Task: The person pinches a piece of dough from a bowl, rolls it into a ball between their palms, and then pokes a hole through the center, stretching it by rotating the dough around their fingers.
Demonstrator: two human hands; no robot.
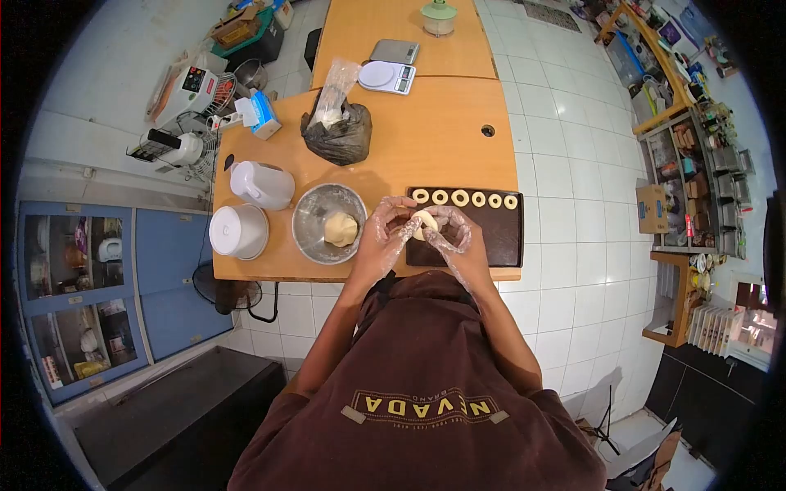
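Observation:
A small ring of pale dough (422, 222) is pinched between my two hands, above the left part of a dark baking tray (483, 237). My left hand (388, 231), dusted with flour, has its thumb and fingers closed on the ring's left side. On the other side, my floury right hand (453, 236) grips the same ring with bent fingers. Along the tray's far edge lies a row of several dough rings (461, 198). Left of my hands, a metal bowl (307, 221) holds a smooth lump of dough (341, 229).
Left of the bowl stand a white pitcher (262, 185) and a white tub (238, 231). Farther back are a black plastic bag (348, 135), a blue box (264, 114) and a white kitchen scale (385, 77). The wooden table (442, 139) has a cable hole at right.

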